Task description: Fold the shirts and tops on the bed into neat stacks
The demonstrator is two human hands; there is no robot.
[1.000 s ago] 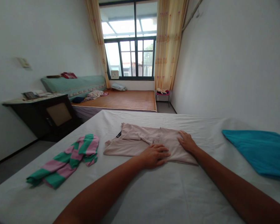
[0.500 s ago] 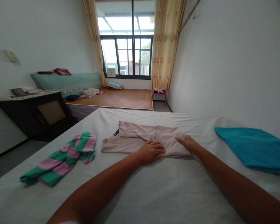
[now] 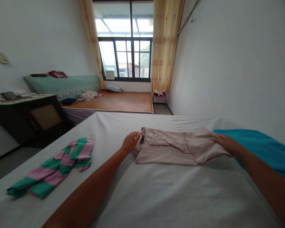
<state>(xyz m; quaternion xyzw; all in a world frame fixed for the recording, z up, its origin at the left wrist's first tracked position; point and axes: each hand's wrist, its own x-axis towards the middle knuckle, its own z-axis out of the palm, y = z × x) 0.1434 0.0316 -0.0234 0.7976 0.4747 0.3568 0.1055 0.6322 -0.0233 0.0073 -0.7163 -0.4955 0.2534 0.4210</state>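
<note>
Hands in the head view: the left hand pinches the collar end of the pink shirt. The right hand grips the other end. The shirt lies on the white bed, its long side running from 9 o'clock to 3 o'clock, one hand at each end. A striped cloth lies well apart at 9 o'clock. A blue cloth is just beside at 3 o'clock.
</note>
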